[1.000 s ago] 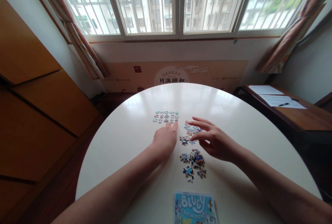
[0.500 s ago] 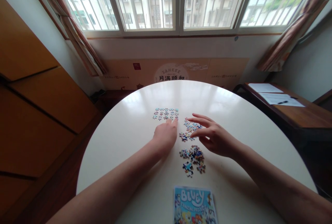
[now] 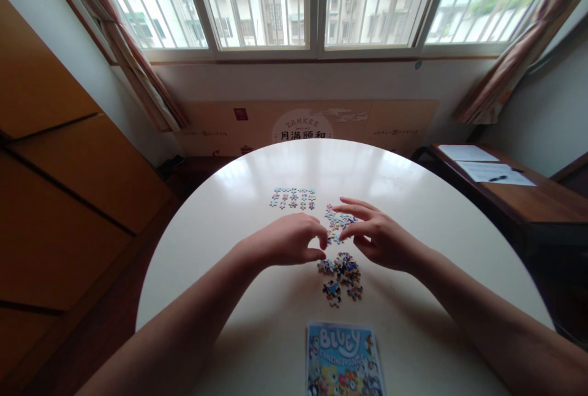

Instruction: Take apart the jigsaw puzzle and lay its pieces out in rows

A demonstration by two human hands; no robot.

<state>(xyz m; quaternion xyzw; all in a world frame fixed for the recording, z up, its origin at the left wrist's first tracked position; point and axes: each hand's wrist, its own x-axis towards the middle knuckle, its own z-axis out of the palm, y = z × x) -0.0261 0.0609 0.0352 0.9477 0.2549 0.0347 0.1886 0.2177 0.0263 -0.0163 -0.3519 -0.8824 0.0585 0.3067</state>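
Note:
Small jigsaw puzzle pieces (image 3: 293,198) lie in spaced rows on the white round table, left of centre. To their right is a loose pile of pieces (image 3: 340,220), partly covered by my hands. Nearer to me lies a second, denser pile of pieces (image 3: 348,268). My left hand (image 3: 301,238) hovers between the two piles at their left edge, thumb and fingers apart, with no piece visible in it. My right hand (image 3: 374,232) reaches over the right side of the farther pile, its fingers spread and holding nothing that I can see.
A blue "Bluey" picture sheet (image 3: 343,362) lies at the near side of the white table (image 3: 197,286). On the right, a brown wooden table (image 3: 546,203) bears papers (image 3: 496,173) and pens. A window and a printed cardboard panel are beyond.
My left hand has moved back from the rows of pieces, to the right and nearer to me, and its fingers have opened. My right hand has hardly moved.

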